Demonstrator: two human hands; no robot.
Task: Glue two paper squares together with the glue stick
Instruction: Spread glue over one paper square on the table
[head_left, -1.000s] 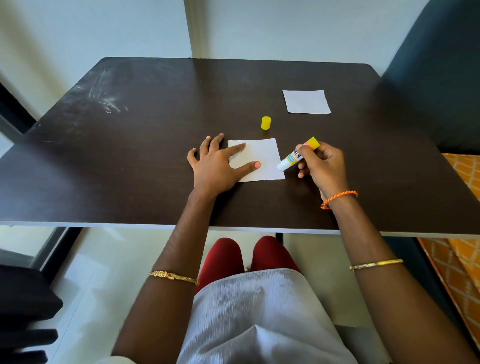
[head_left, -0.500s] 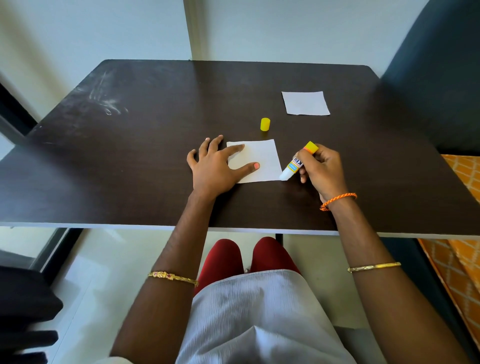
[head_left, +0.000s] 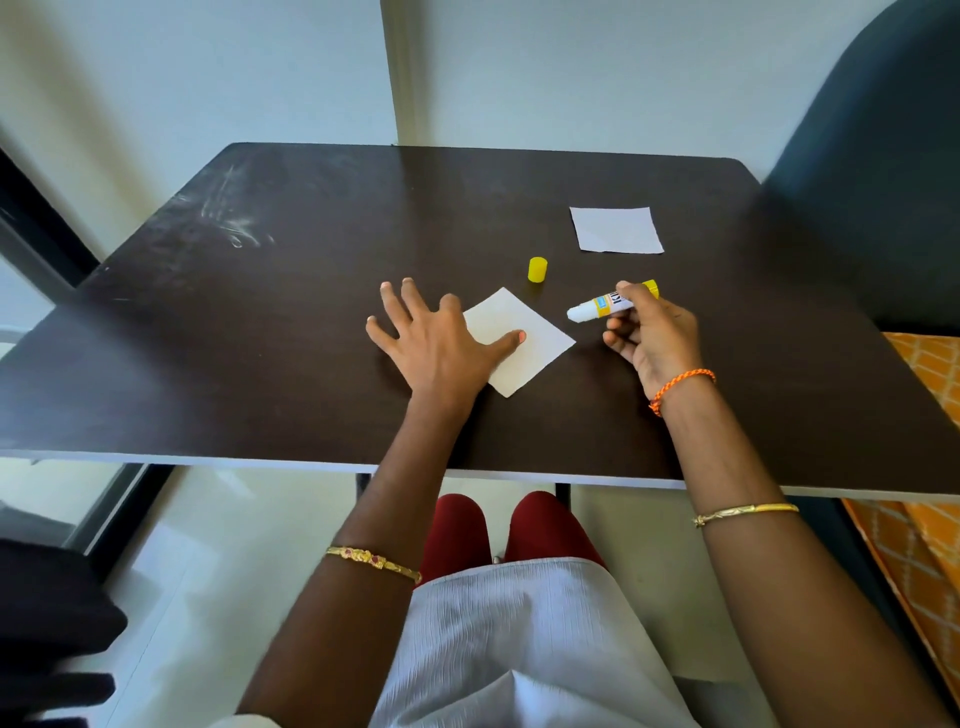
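Lying askew, near paper square (head_left: 524, 338)

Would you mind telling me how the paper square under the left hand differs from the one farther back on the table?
The near paper square lies turned like a diamond, while the far paper square sits roughly square to the table's edges. The left hand presses on the near one; nothing touches the far one. The near one looks cream, the far one paler, bluish white. Both lie flat and look similar in size.
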